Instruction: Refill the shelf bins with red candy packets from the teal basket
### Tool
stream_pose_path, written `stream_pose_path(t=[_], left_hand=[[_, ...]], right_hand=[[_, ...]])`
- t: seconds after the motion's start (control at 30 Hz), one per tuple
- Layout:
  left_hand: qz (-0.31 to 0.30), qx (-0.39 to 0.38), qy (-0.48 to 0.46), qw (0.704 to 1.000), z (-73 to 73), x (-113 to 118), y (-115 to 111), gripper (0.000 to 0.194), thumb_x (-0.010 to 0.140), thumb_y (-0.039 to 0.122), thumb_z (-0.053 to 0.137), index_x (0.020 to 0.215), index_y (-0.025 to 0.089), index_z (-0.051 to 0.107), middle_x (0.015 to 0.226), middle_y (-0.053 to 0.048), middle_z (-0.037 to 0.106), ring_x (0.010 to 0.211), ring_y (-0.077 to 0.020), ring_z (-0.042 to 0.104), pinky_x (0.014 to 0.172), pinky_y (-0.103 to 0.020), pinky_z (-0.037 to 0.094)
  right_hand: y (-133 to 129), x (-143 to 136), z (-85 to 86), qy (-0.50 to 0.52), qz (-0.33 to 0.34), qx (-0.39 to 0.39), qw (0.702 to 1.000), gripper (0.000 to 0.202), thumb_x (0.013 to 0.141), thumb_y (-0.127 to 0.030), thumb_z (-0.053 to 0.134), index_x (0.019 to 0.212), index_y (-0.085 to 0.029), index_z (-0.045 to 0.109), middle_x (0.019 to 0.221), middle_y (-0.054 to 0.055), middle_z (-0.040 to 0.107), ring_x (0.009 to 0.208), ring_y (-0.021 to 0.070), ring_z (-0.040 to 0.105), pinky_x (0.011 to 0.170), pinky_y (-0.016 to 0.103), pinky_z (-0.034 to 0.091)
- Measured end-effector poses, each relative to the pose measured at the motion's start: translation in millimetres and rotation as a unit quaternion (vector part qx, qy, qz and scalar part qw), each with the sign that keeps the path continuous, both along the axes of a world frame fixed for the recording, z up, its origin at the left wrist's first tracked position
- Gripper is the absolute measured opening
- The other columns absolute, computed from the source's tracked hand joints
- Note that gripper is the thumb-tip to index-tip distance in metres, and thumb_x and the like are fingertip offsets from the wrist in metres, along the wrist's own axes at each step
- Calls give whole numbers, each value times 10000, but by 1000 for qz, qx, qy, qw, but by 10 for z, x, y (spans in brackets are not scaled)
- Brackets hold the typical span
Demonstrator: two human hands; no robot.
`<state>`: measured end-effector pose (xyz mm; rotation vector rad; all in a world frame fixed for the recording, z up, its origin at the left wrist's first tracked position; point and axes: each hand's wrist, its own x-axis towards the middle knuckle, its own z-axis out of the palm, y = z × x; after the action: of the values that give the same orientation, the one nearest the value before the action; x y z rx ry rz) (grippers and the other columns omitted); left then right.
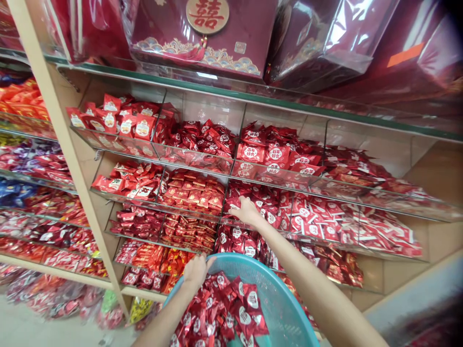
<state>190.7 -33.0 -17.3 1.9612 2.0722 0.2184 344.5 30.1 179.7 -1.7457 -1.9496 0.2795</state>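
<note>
My left hand is closed over the far rim of a turquoise plastic basket. Inside lie many small dark-red candy packets with white heart-shaped labels, heaped toward the left. My right hand reaches over the basket into a middle shelf compartment and touches similar dark-red packets there. Its fingers are bent inward, and whatever is between them is hidden among the packets.
Clear-fronted shelves hold red packets in divided compartments. Above, a glass shelf carries wrapped maroon gift boxes. A wooden post separates another candy rack at left. Bagged sweets lie on the floor.
</note>
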Motion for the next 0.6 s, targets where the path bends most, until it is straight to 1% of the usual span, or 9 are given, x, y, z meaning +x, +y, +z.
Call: stream_pose_path(t=[0.07, 0.1, 0.17, 0.23, 0.3, 0.4, 0.43, 0.5, 0.6], left_hand=[[-2, 13, 2, 1000, -29, -4, 9, 584, 814, 595, 212, 1041, 176, 550, 929, -141, 633, 880, -245, 602, 727, -335, 448], [-4, 19, 3, 1000, -41, -8, 13, 579, 813, 595, 216, 1033, 177, 550, 922, -137, 634, 870, -245, 604, 717, -336, 451], [-9, 30, 5, 1000, -56, -15, 19, 574, 810, 598, 219, 1012, 177, 552, 903, -128, 639, 843, -248, 610, 693, -338, 457], [-13, 32, 6, 999, -57, -20, 21, 573, 808, 603, 218, 997, 179, 554, 887, -121, 642, 824, -249, 614, 676, -337, 460], [-15, 32, 7, 999, -48, -19, 22, 571, 809, 602, 216, 994, 180, 554, 884, -120, 641, 828, -245, 613, 680, -335, 459], [-15, 26, 10, 999, -30, -13, 23, 573, 812, 598, 211, 996, 179, 556, 891, -124, 637, 845, -245, 608, 701, -337, 455], [-15, 23, 10, 1000, -26, -11, 24, 577, 812, 600, 208, 992, 178, 558, 889, -123, 637, 844, -246, 608, 703, -338, 455], [-15, 18, 7, 1000, -22, -10, 26, 590, 809, 607, 196, 979, 179, 564, 881, -119, 639, 835, -250, 611, 696, -338, 458], [-20, 15, 10, 1000, -17, -8, 28, 611, 803, 619, 178, 971, 177, 565, 873, -117, 639, 821, -253, 613, 680, -339, 463]], right_hand=[[21, 57, 4, 108, 31, -3, 994, 343, 617, -358, 621, 879, -147, 555, 853, 71, 625, 794, 197, 570, 682, 302, 423], [28, 91, 15, 176, 56, -10, 983, 341, 623, -355, 617, 890, -149, 565, 860, 59, 636, 785, 182, 578, 697, 302, 433], [18, 161, 59, 309, 100, -32, 945, 337, 638, -344, 613, 914, -155, 581, 898, 46, 650, 791, 158, 591, 735, 298, 446], [-58, 221, 130, 408, 116, -52, 904, 345, 648, -339, 613, 938, -155, 589, 931, 51, 654, 813, 154, 600, 763, 300, 455], [-222, 262, 199, 456, 121, -65, 879, 360, 654, -340, 618, 962, -156, 588, 944, 58, 654, 842, 162, 603, 781, 306, 459], [-610, 286, 196, 453, 140, -94, 875, 372, 670, -350, 617, 993, -169, 583, 975, 66, 647, 891, 182, 592, 797, 316, 462], [-753, 291, 143, 446, 143, -117, 876, 371, 676, -356, 612, 997, -172, 582, 980, 71, 646, 890, 189, 592, 792, 321, 466], [-1014, 317, -60, 443, 136, -184, 867, 365, 688, -372, 598, 989, -166, 586, 965, 86, 650, 848, 202, 604, 769, 337, 478], [-1256, 434, -562, 453, 95, -282, 840, 395, 686, -376, 594, 1009, -150, 579, 937, 78, 660, 843, 208, 613, 794, 351, 470]])
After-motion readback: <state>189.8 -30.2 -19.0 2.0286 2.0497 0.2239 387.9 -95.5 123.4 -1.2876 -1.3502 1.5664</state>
